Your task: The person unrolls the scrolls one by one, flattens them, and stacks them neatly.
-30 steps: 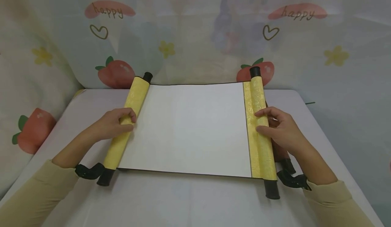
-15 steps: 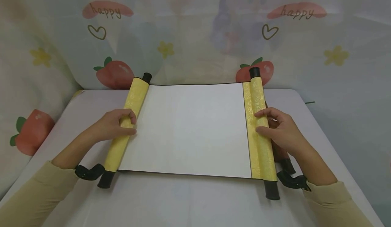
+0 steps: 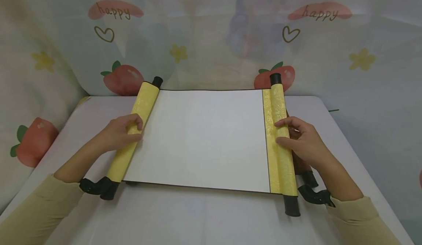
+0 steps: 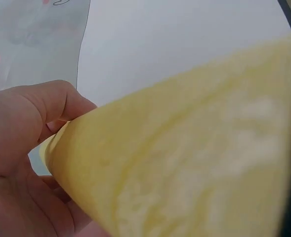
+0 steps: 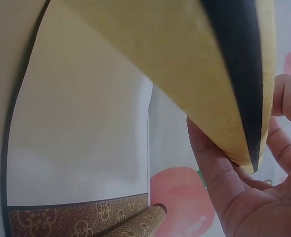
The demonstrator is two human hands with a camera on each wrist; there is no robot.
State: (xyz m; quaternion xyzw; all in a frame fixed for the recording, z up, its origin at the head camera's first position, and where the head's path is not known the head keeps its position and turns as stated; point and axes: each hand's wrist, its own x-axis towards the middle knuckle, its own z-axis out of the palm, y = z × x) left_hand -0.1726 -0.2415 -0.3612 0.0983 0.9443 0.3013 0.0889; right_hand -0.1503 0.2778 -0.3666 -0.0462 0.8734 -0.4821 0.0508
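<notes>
A hanging scroll (image 3: 204, 138) with blank white paper is held spread, tilted, over the table. My left hand (image 3: 120, 133) grips its yellow left roll (image 3: 145, 102), thumb and fingers curled round it. On the other side my right hand (image 3: 304, 138) holds the yellow brocade right roll (image 3: 287, 164), forefinger and thumb on its face. Both rolls end in black knobs. In the left wrist view the left hand (image 4: 31, 148) curls round the roll's far end. The right wrist view shows the right hand (image 5: 254, 197) round the yellow roll (image 5: 185, 69) with its black band.
Behind the right roll lies a brown roll (image 3: 300, 164) with a black knob (image 3: 310, 179), mostly hidden. Its brown patterned brocade (image 5: 86, 219) shows in the right wrist view. A white table (image 3: 204, 223) lies below. A printed curtain (image 3: 211, 36) hangs behind.
The left hand and left roll have shifted slightly left and up, so a little more white paper shows at that side. The right hand keeps its grip, nearly still.
</notes>
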